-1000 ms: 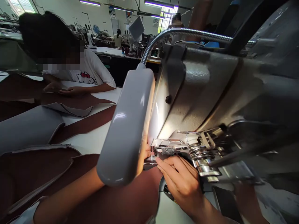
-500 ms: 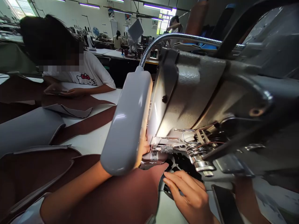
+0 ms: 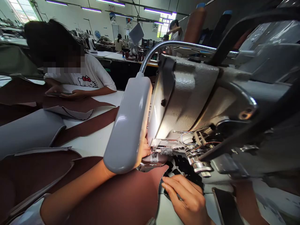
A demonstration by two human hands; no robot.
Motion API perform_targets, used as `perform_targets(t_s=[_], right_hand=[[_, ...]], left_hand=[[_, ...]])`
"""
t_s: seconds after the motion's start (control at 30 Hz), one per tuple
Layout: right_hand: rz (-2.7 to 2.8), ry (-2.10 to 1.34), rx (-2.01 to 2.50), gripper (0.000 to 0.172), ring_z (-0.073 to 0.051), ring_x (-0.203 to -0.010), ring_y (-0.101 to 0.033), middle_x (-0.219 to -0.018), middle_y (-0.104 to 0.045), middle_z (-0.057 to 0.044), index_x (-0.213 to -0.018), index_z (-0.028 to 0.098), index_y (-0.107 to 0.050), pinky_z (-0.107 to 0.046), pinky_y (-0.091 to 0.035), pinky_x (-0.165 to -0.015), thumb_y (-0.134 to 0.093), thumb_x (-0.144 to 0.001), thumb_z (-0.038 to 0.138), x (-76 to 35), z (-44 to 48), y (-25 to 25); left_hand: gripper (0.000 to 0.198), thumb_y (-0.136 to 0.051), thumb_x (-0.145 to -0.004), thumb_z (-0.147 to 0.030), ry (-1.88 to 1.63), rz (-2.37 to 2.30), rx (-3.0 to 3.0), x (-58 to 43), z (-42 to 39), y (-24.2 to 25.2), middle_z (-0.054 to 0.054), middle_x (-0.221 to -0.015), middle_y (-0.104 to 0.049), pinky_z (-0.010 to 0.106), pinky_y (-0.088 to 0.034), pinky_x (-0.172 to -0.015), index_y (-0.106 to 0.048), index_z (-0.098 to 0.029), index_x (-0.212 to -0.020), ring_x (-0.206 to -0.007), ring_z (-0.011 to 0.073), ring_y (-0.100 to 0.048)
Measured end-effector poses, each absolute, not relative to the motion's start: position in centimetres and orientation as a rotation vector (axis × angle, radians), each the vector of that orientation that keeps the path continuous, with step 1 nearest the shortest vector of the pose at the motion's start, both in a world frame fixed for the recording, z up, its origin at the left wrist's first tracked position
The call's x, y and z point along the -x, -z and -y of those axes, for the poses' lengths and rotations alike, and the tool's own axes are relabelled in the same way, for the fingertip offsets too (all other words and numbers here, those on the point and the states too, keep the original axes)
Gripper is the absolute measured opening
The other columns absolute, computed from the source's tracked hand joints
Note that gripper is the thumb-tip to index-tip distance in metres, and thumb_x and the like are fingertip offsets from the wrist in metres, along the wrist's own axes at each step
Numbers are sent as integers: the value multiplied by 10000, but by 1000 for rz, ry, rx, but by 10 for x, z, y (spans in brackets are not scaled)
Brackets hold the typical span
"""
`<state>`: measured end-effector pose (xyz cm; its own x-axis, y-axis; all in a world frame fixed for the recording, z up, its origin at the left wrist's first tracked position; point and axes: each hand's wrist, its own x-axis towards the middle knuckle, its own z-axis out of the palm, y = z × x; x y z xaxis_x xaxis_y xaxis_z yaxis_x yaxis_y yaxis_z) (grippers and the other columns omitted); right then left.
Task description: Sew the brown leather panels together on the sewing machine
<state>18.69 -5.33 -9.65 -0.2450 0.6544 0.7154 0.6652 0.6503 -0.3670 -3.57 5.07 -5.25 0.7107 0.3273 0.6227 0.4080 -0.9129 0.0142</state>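
A reddish-brown panel fills the bottom centre of the frame, its pointed upper tip lying just below the lit metal foot of a sewing machine. Our right hand, lower right of centre, has drawn back from beside that foot, where it was a second ago, to the panel's right-hand edge. Its fingers are curled, thumb and fingertips nearly together; we cannot tell whether they pinch the edge or only touch it. The shift uncovers the foot and some black pieces near it and, we judge, leaves the work beside the foot to the other hand alone. Of our left hand, only bent fingers show next to the foot; a grey lamp at centre hides the rest, so we cannot tell how far open it is or what it holds. More brown pieces and a grey piece cover much of a white table at left. In the upper left, a co-worker in a white T-shirt leans over the table, forearms resting near the cut pieces.
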Motion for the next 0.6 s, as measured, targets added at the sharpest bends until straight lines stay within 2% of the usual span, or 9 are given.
perform_targets(t_s=[0.13,0.23,0.37,0.47,0.53,0.6], right_hand=[[1946,12,1036,148,-130,-595,-624,-665,-641,-36,-910,129,-679,-241,-513,-562,-604,-823,35,-186,55,97],[1941,14,1054,150,-122,-598,-626,-676,-646,-30,-915,134,-679,-234,-511,-572,-598,-829,40,-186,56,97],[1933,8,1089,141,-102,-581,-616,-671,-638,-9,-909,151,-672,-212,-494,-565,-575,-854,64,-189,58,100],[1949,-107,1181,133,-103,-584,-630,-700,-660,1,-899,186,-663,-200,-498,-552,-534,-900,154,-191,61,110],[1991,-263,1284,116,-107,-516,-618,-658,-657,16,-853,206,-652,-195,-479,-476,-550,-892,247,-189,66,122],[2055,-330,1361,99,-118,-440,-587,-580,-633,28,-758,223,-618,-201,-430,-396,-577,-838,263,-180,74,139]], left_hand=[[284,-382,-920,-78,1029,575,2779,29,-48,42,43,-723,-651,289,-507,-850,-650,-148,-859,-714,152,-597],[325,-336,-927,-59,1072,544,2777,27,-49,38,41,-697,-649,306,-502,-899,-638,-138,-836,-727,151,-606],[314,-315,-922,-40,1100,465,2796,34,-52,45,60,-796,-681,349,-490,-945,-618,-122,-914,-840,162,-621],[277,-363,-902,-42,1033,431,2800,37,-43,55,123,-969,-681,416,-507,-864,-606,-84,-1028,-934,225,-605],[209,-426,-910,-61,998,347,2800,33,-29,60,128,-970,-679,383,-513,-796,-616,-74,-994,-939,232,-600],[159,-469,-931,-94,909,204,2880,24,-11,66,92,-951,-683,307,-511,-768,-628,-100,-935,-939,188,-599]])
